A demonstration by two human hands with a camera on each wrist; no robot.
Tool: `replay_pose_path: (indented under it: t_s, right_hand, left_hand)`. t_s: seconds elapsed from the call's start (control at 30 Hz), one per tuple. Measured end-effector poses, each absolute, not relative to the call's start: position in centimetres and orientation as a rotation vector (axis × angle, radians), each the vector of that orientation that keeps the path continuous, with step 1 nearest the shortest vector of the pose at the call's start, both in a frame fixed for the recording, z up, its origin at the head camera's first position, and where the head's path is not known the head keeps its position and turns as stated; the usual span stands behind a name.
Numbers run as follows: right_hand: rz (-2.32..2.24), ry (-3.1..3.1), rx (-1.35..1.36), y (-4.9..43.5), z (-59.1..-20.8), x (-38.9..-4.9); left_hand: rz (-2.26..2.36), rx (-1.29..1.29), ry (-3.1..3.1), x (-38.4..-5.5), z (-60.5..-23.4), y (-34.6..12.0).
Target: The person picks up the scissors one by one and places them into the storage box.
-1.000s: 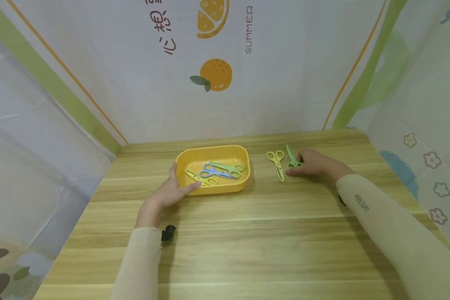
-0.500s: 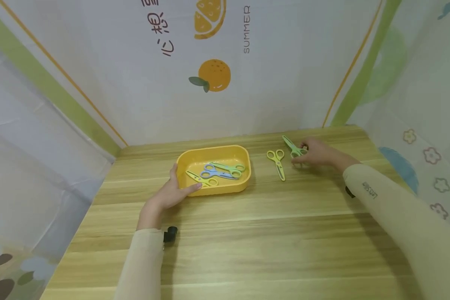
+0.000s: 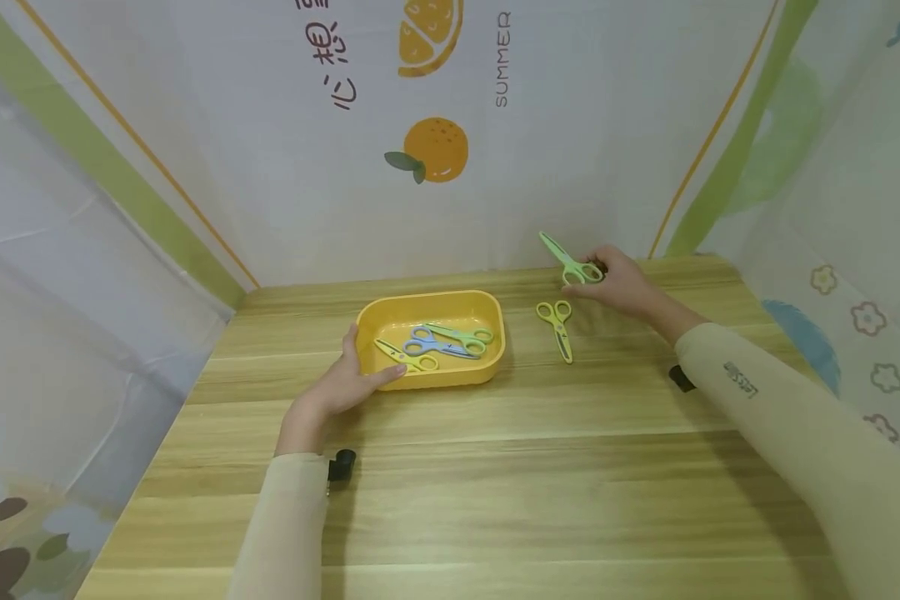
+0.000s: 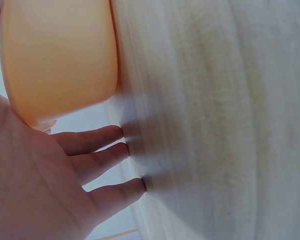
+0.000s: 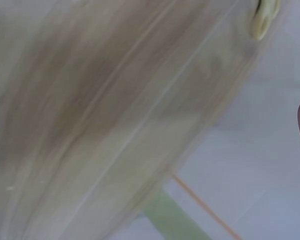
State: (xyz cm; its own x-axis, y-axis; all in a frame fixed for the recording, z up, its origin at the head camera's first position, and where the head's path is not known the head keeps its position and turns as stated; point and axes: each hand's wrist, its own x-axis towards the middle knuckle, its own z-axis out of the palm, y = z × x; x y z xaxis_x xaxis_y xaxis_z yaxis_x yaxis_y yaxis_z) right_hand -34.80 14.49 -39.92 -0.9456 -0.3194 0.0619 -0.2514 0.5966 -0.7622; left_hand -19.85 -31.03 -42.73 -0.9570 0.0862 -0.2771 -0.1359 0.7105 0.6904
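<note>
My left hand (image 3: 337, 385) holds the near left corner of a yellow plastic bin (image 3: 450, 379), thumb over the front rim. In the left wrist view three fingers of it reach straight down to the tabletop beside the bin's wall (image 4: 60, 55). Inside lie yellow scissors (image 3: 401, 356), blue scissors (image 3: 441, 345) and green scissors (image 3: 461, 337), the last two overlapping. Up near the back edge, my right hand (image 3: 618, 283) pinches another pair of green scissors (image 3: 559, 252) by the handles, blades pointing up and left. Yellow scissors (image 3: 562, 337) lie on the table between bin and right hand.
The wood-grain table (image 3: 480, 483) meets a white printed sheet (image 3: 585, 167) behind it. More printed sheeting (image 3: 870, 250) hangs at the right side. Only the handles (image 5: 261, 25) of the yellow scissors show in the right wrist view.
My right hand has lifted the green scissors off the table, carrying them up and slightly left past the yellow pair. The left hand and the bin have stayed put.
</note>
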Motion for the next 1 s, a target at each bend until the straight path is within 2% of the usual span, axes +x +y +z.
replay_pose_path:
  t_s: [0.5,1.0]
  right_hand:
    - [-1.644,2.463,-0.507,10.4,-37.7,-33.3]
    - [-1.198,2.600,-0.626,6.4,-33.3,-32.3]
  left_hand:
    - [1.118,-0.059,2.603,-19.7,-42.6,-31.0]
    - [1.102,-0.076,2.607,-19.8,-42.6,-30.9]
